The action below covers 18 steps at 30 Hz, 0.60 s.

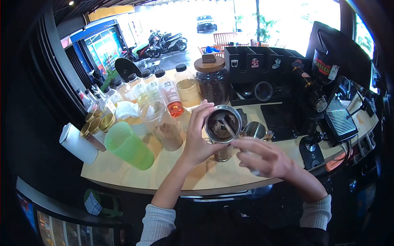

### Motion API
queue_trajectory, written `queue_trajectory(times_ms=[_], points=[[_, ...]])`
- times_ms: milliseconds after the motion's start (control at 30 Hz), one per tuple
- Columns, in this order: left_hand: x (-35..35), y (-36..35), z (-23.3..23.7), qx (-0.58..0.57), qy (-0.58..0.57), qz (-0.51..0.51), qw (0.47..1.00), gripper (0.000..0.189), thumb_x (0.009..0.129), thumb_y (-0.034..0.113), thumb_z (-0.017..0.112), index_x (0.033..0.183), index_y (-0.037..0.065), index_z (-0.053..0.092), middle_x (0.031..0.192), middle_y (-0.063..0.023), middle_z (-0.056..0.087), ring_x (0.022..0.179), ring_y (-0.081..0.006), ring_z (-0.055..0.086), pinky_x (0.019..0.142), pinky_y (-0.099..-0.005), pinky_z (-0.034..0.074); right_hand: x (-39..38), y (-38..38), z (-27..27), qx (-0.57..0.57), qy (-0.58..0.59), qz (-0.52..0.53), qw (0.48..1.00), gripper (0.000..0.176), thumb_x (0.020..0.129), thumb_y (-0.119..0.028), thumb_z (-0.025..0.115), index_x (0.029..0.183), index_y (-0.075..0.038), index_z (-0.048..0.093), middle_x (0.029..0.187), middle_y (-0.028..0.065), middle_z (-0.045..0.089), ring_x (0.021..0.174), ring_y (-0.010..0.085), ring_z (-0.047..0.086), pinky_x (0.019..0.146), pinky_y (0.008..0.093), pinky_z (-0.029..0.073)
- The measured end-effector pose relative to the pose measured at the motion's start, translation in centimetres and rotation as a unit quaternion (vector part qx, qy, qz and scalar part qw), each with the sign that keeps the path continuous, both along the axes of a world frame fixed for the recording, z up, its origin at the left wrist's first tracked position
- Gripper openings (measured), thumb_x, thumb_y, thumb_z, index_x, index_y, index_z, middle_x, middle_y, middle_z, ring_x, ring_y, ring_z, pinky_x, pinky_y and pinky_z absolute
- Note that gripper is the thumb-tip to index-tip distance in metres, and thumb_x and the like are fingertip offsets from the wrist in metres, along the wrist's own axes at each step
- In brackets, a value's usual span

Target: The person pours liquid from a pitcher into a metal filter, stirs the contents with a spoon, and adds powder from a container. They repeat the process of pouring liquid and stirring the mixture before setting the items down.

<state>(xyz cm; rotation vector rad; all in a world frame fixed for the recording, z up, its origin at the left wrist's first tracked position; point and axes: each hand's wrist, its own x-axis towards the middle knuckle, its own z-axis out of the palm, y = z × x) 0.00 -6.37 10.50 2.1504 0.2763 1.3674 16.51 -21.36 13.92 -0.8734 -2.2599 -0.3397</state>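
Note:
My left hand (197, 139) is wrapped round a metal cup (235, 114) with dark brown liquid in it, raised above the counter. Between the fingers of my right hand (266, 156) is the handle of a spoon (228, 127), whose lower end dips into that liquid. Below the cup stands a clear glass (224, 155), mostly hidden by the cup and my hands. Just right of the cup, a steel pitcher (255, 130) rests on the counter. A tall clear plastic jar (167, 135) with brown powder is left of my left hand.
A green tumbler (130, 146) and a white cylinder (78, 143) line the left side of the wooden counter (180, 175). Bottles (169, 92) and a jar of dark beans (211, 84) stand behind. At the right are a coffee grinder (314, 92) and a black tamper stand (312, 149).

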Motion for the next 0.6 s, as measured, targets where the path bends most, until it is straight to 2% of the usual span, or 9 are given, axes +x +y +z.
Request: queue_trajectory(times_ms=[67,133,167,300,367,400,467,600], points=[[0.0,0.1,0.1,-0.002,-0.007,-0.012,1.0,0.083,0.051,0.01,0.088,0.124,0.005,0.049,0.129,-0.0116,0.046,0.132,-0.0332,0.039,0.108,-0.0404,0.038,0.1,0.1,0.1,0.002,0.028,-0.008,1.0,0.029,0.073,-0.008,0.07,0.098,-0.001,0.057,0.115,0.0162,0.058,0.106,0.0314,0.061,0.081,0.0387,0.055],[-0.2,0.3,0.3,0.026,0.026,-0.009,0.999,0.083,0.051,0.01,0.088,0.124,0.006,0.048,0.131,-0.0109,0.044,0.133,-0.0329,0.038,0.108,-0.04,0.038,-0.1,-0.1,0.0,-0.069,0.074,0.042,0.994,0.023,0.079,-0.009,0.068,0.098,-0.001,0.057,0.114,0.0156,0.058,0.105,0.0333,0.06,0.087,0.0422,0.052],[-0.3,0.5,0.3,0.026,0.025,-0.008,0.999,0.083,0.051,0.01,0.088,0.124,0.006,0.048,0.131,-0.0109,0.044,0.133,-0.0329,0.038,0.108,-0.04,0.038,-0.2,-0.4,0.1,-0.085,0.077,0.039,0.993,0.022,0.082,-0.01,0.067,0.1,-0.001,0.057,0.115,0.0151,0.058,0.105,0.0329,0.061,0.087,0.0414,0.052],[-0.2,1.0,-0.1,0.016,0.019,-0.053,0.998,0.082,0.053,0.01,0.088,0.125,0.007,0.048,0.132,-0.0105,0.043,0.134,-0.0326,0.037,0.108,-0.0403,0.037,0.6,-0.2,0.3,-0.081,0.116,0.029,0.989,0.023,0.084,-0.011,0.066,0.103,-0.002,0.055,0.118,0.0147,0.058,0.105,0.0322,0.061,0.087,0.0407,0.052],[-0.3,1.1,0.0,0.011,0.013,-0.066,0.998,0.082,0.053,0.01,0.087,0.125,0.007,0.048,0.133,-0.0104,0.043,0.134,-0.0326,0.036,0.109,-0.0405,0.037,0.8,-0.4,0.8,-0.162,0.17,0.03,0.972,0.019,0.089,-0.012,0.062,0.103,-0.003,0.053,0.119,0.0155,0.059,0.107,0.0303,0.061,0.087,0.0397,0.052],[-0.4,1.1,0.2,0.02,0.026,-0.068,0.997,0.082,0.053,0.01,0.087,0.125,0.007,0.048,0.133,-0.0101,0.043,0.135,-0.0326,0.036,0.109,-0.0406,0.036,0.8,-0.6,1.0,-0.162,0.169,0.031,0.972,0.019,0.089,-0.012,0.062,0.103,-0.003,0.053,0.119,0.0155,0.059,0.107,0.0303,0.061,0.087,0.0397,0.052],[-0.5,1.1,0.3,0.027,0.038,-0.069,0.997,0.081,0.054,0.01,0.087,0.125,0.008,0.048,0.133,-0.0099,0.043,0.135,-0.0327,0.036,0.109,-0.0407,0.036,0.9,-0.9,1.4,-0.237,0.244,0.06,0.938,0.015,0.092,-0.012,0.058,0.101,-0.003,0.051,0.119,0.0162,0.059,0.107,0.0283,0.061,0.089,0.0392,0.05],[-0.5,1.1,0.4,0.04,0.047,-0.08,0.995,0.081,0.054,0.008,0.086,0.125,0.009,0.048,0.133,-0.0097,0.043,0.135,-0.0331,0.035,0.11,-0.041,0.035,1.4,0.0,1.0,-0.195,0.259,0.049,0.945,0.014,0.094,-0.013,0.056,0.101,-0.003,0.049,0.117,0.0165,0.06,0.107,0.0255,0.061,0.088,0.0371,0.049]])
